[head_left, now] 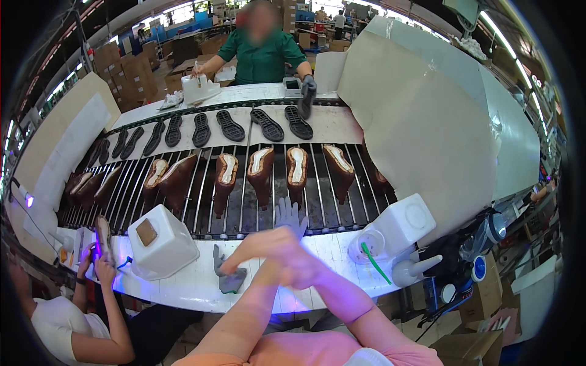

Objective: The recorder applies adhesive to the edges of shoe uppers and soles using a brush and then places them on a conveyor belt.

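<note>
My left hand wears a grey glove and reaches up to the near edge of the roller conveyor, fingers spread. My right hand is bare and lies across the left wrist. Motion smears it, so its fingers do not read clearly. A second grey glove lies limp on the white table, left of my forearms. Beyond my gloved hand, brown boot uppers stand sole-up on the rollers, among them one boot upper directly ahead with a pale underside.
Several black soles line the far strip. Opposite, a person in green has a gloved hand near one sole. At lower left another person handles a shoe. White containers flank me; the right one adjoins a green-handled brush.
</note>
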Available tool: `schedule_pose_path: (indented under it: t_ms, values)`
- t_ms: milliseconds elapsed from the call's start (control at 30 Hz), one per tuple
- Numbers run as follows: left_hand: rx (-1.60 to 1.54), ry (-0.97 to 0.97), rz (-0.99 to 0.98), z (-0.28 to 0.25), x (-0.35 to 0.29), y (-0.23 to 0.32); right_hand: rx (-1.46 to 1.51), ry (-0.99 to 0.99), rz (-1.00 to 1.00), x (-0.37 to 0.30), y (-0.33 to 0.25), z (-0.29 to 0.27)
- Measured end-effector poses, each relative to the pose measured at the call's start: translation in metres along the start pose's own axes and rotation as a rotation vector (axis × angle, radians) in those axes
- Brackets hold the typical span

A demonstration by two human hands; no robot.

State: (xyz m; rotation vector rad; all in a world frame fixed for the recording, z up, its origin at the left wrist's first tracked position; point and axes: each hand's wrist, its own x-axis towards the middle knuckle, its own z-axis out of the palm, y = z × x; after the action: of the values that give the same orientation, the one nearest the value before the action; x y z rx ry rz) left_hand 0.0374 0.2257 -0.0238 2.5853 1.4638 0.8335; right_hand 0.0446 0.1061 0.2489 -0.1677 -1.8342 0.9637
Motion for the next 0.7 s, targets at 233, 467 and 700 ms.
schedule_pose_path:
  t_ms: [233, 467, 700]
  values:
    - [-0.04, 0.076, -0.048, 0.002, -0.003, 0.001, -0.322, -0.34, 0.256, -0.061, 0.044, 0.091]
    - [-0.07, -0.04, -0.105, 0.008, -0.007, 0.005, -0.314, -0.381, 0.276, -0.053, 0.036, 0.09]
    - [-0.085, 0.002, -0.081, 0.014, -0.002, 0.006, 0.021, -0.412, 0.211, -0.018, 0.014, 0.109]
